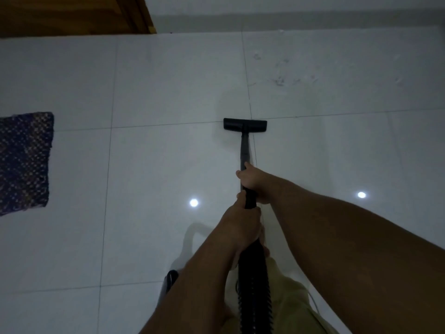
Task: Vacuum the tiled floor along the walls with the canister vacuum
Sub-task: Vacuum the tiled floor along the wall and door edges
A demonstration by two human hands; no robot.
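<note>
Right hand (250, 180) wrapped round wand (245, 148) up front to steer, left hand (243, 222) gripping hose (254, 280) end to push, head (245, 125) flat on floor (168, 92) w/ dust ahead nr wall (313, 19).

My feed is dim, bluish, soft — two ceiling-light glares on the glossy white tiled floor (168, 92), edges bowed, forearms shadowed.

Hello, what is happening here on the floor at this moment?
A person is vacuuming a white tiled floor. The right hand grips the black wand higher up, and the left hand holds the handle just above the ribbed hose. The floor nozzle lies flat on a tile joint, some way short of the wall. Faint dust marks lie between nozzle and wall. A dark woven mat lies at the left.
</note>
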